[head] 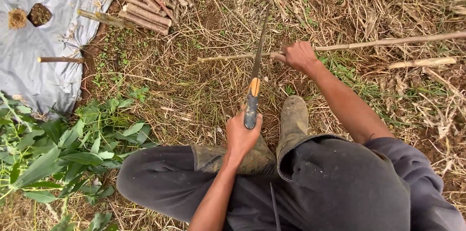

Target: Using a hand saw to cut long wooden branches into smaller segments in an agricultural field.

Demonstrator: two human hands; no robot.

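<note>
Trousers (340, 187): dark, nearest the camera. Boots (292, 119): muddy, on straw-covered ground (204, 90). Left hand (241, 134): wrapped tight around the handle of a saw (255, 73), blade pointing away, crossing a stick. Right hand (298, 55): closed around the stick (378, 42), which lies level across the ground toward the right edge. Leafy plants (58, 148): near left. Grey sheet (53, 32): far left corner. Cut stakes (148, 2): piled at the far edge, beside the sheet.
</note>
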